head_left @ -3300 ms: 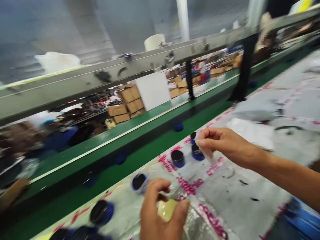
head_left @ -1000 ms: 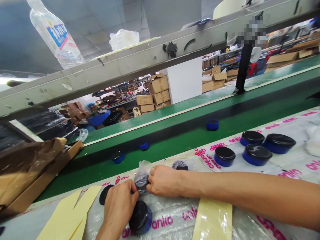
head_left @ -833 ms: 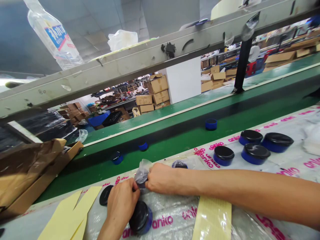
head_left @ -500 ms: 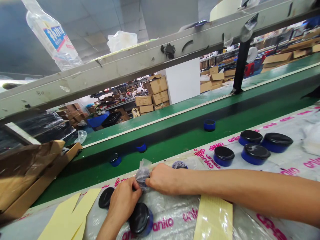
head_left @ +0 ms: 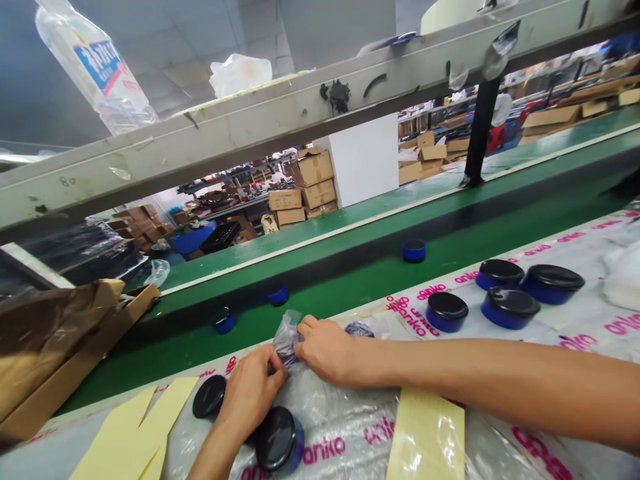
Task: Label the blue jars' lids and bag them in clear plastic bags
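Note:
A clear plastic bag [head_left: 286,337] with something dark inside stands at the far edge of the plastic-covered work surface. My left hand [head_left: 254,385] pinches its near left side, thumb and fingers closed. From the right, my right hand [head_left: 325,350] has its fingers curled on the same bag. Just left of my left hand is a round black-topped container [head_left: 209,396]. Another black-and-blue container [head_left: 277,439] sits below that hand, close to the wrist. Behind my right wrist a wrapped blue container [head_left: 359,329] is partly hidden.
Several black-lidded blue containers [head_left: 510,307] stand at the right. Yellow paper sheets [head_left: 117,430] lie at the left, with another yellow sheet [head_left: 427,437] below my right forearm. Beyond runs a green conveyor belt [head_left: 345,283] carrying small blue containers [head_left: 414,251]. A cardboard box [head_left: 75,363] borders the left.
The small blue containers on the belt have shifted slightly left. Both hands stay at the bag, my right fingers lifted a little. The view has moved slightly.

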The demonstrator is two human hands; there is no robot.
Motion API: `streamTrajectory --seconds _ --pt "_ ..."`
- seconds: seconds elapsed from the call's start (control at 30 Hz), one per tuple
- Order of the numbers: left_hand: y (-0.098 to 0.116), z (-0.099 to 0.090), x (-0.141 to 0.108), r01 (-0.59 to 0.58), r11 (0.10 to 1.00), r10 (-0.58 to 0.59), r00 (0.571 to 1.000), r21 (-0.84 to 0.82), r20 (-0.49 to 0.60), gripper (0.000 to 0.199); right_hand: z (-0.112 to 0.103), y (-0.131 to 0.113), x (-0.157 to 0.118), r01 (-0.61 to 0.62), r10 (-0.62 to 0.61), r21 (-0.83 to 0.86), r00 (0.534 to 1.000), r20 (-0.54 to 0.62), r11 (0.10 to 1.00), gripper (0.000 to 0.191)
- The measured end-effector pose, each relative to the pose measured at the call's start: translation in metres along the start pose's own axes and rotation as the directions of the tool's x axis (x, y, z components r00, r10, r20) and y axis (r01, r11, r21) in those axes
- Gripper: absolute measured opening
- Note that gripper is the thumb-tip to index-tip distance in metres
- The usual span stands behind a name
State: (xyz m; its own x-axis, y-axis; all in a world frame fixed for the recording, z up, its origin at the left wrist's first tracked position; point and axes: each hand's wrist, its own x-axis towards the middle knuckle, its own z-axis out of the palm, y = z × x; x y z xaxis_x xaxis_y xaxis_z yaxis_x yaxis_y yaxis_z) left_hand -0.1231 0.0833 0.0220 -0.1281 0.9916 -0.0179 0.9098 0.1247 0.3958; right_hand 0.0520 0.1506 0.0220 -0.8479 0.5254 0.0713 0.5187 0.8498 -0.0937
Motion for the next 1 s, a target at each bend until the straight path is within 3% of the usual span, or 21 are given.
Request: streamTrajectory --seconds 0.13,0.3,0.4,0.53,0.77,1.0 --pt "-0.003 0.003 0.005 0.02 0.991 -0.02 1.0 -0.134 0.0 0.012 -0.005 0.009 0.004 -0.043 0.04 0.139 0.999 0.028 0.989 0.021" --pt "-0.003 -0.005 0.006 -0.022 0.928 0.056 0.995 -0.373 0.081 0.034 -0.024 0.031 0.008 -0.092 0.086 0.386 0.996 0.033 0.918 0.022" --pt "0.004 -0.012 0.005 -0.017 0.884 0.071 0.993 -0.467 0.099 0.041 -0.031 0.039 0.006 -0.119 0.123 0.412 0.992 0.017 0.903 0.025" --pt "0.009 -0.008 0.004 0.031 0.854 0.008 0.997 -0.519 0.072 0.043 -0.034 0.033 -0.002 -0.205 0.224 0.407 0.974 -0.001 0.89 0.029" --pt "0.008 0.009 0.004 0.1 0.908 -0.123 0.992 -0.406 -0.031 0.033 -0.027 0.021 -0.008 -0.3 0.326 0.309 0.945 -0.036 0.903 0.025" --pt "0.025 0.008 -0.002 0.089 0.988 -0.101 0.991 -0.126 -0.087 0.027 -0.018 0.021 -0.009 -0.272 0.287 0.276 0.958 -0.017 0.922 0.027"
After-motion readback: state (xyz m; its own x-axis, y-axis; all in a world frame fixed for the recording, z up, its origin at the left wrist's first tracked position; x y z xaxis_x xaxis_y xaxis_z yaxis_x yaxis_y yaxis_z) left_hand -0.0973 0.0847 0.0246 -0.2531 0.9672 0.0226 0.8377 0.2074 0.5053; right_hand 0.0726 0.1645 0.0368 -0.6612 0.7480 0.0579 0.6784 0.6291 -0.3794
